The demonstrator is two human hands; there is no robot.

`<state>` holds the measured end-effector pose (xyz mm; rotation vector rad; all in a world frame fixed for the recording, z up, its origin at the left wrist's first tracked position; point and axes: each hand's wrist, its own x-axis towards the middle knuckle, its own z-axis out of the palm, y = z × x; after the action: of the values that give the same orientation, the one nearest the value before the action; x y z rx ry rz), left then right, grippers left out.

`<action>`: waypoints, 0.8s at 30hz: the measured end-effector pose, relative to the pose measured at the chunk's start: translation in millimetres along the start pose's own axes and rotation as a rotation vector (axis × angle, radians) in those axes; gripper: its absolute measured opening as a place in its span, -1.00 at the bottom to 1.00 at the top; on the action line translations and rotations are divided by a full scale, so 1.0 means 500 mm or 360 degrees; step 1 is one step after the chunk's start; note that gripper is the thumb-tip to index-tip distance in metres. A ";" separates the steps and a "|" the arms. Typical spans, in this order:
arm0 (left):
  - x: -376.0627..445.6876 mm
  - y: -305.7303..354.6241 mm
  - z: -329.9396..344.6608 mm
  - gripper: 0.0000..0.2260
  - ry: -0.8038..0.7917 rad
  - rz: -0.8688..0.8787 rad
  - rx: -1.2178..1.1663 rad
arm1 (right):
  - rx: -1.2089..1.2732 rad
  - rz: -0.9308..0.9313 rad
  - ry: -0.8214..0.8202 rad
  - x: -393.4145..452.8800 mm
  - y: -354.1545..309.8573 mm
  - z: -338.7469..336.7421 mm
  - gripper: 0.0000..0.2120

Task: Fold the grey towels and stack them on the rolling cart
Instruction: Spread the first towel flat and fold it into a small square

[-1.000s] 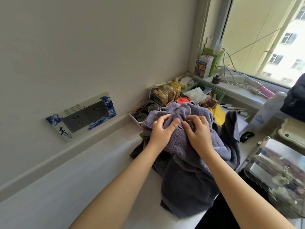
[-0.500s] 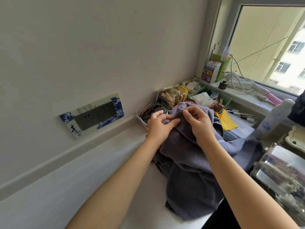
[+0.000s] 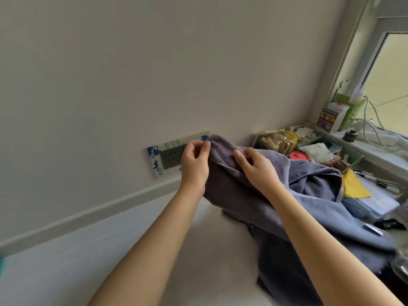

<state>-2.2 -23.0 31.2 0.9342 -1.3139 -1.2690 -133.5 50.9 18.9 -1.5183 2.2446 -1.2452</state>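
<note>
Near the middle of the frame, the left hand [image 3: 195, 166] pinched the upper corner of a grey towel [image 3: 240, 191] between thumb and fingers, right in front of the blue-patterned wall socket [image 3: 164, 156], while the right hand [image 3: 258, 167] gripped the same top edge just to its right with fingers curled into the cloth. The towel hung from both hands and trailed toward the lower right, draping over a darker grey towel [image 3: 284, 268] heaped on the white surface [image 3: 132, 239]. A yellow cloth [image 3: 355, 186] and a red lid [image 3: 299, 156] lay among the clutter at right, below the window [image 3: 388, 85].
</note>
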 end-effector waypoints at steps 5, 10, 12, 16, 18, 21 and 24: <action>0.007 0.038 -0.168 -0.79 0.0480 0.0103 0.0035 | 0.0023 -0.0136 -0.0417 -0.022 -0.077 0.065 -0.47; -0.022 0.060 -0.394 -0.83 0.0862 0.0220 0.0307 | 0.0158 -0.0384 -0.0559 -0.051 -0.237 0.178 -0.53; -0.042 0.071 -0.470 -0.85 0.0969 0.0274 0.0377 | 0.0205 -0.0452 -0.0602 -0.068 -0.295 0.223 -0.53; -0.086 0.105 -0.626 -0.86 0.1059 0.0378 0.0586 | 0.0297 -0.0561 -0.0745 -0.106 -0.394 0.313 -0.50; -0.108 0.120 -0.690 -0.86 0.1043 0.0405 0.0691 | 0.0387 -0.0561 -0.0810 -0.125 -0.433 0.343 -0.54; -0.137 0.135 -0.752 -0.82 0.1009 0.0451 0.0869 | 0.0591 -0.0487 -0.0955 -0.145 -0.472 0.364 -0.63; -0.154 0.141 -0.787 -0.85 0.0918 0.0447 0.1046 | 0.0791 -0.0349 -0.1219 -0.150 -0.490 0.365 -0.61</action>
<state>404.0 -7.2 50.5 1.3791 -1.3338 -0.2861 171.0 -20.2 51.8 -1.6660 1.2163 -0.9298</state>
